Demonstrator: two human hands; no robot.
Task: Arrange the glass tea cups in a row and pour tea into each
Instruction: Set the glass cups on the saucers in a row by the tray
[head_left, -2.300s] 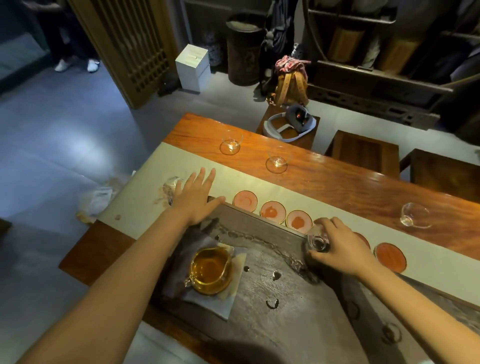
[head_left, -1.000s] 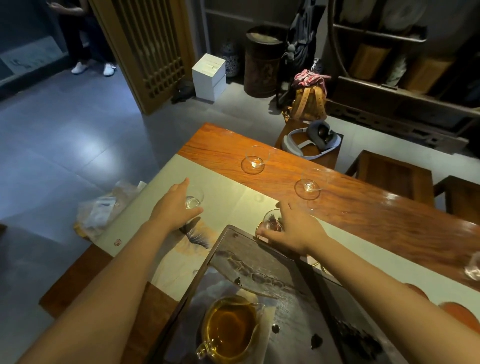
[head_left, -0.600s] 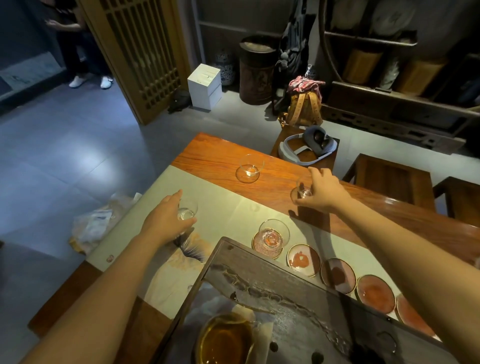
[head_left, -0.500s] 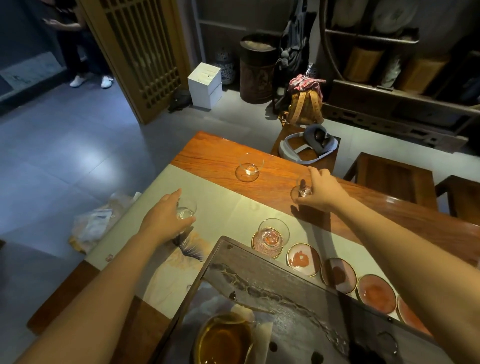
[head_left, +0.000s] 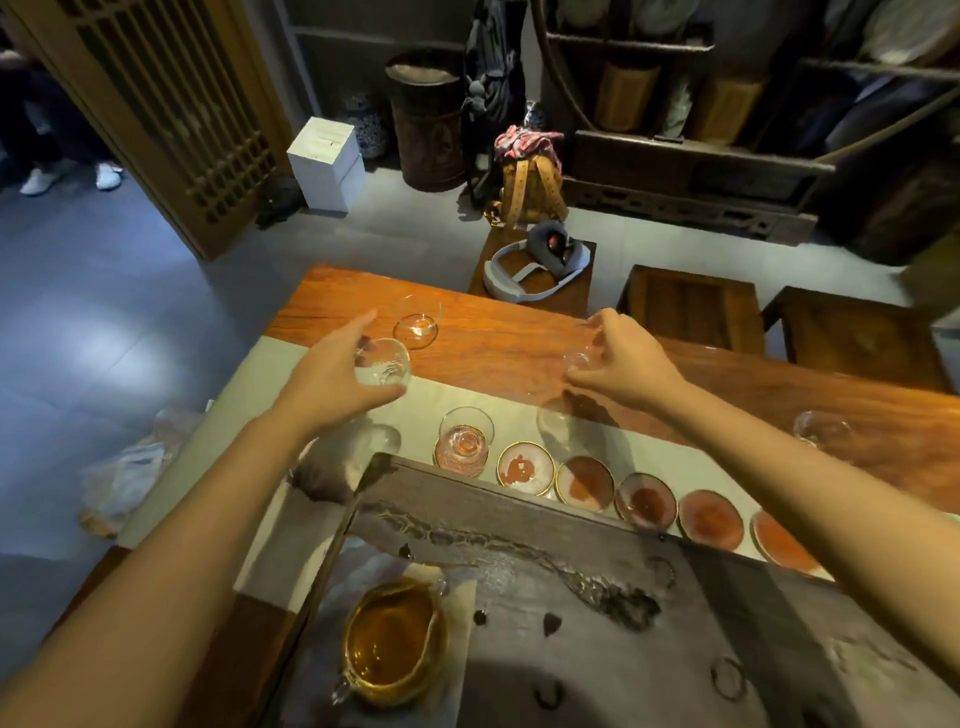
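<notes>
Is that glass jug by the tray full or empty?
Nearly full: amber tea fills the jug almost to its rim.

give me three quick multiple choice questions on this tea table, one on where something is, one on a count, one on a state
1. Where is the tea pitcher?
A. on the dark tray
B. on a stool
C. on the floor

2. How many saucers lie in the row?
A. two
B. four
C. six

3. What is the left hand doing?
A. resting flat
B. holding a glass cup
C. pouring tea

Answers:
1 A, it sits on a cloth on the dark tray.
2 C, six lie along the tray's far edge.
3 B, its fingers wrap a glass cup held above the table.
</notes>
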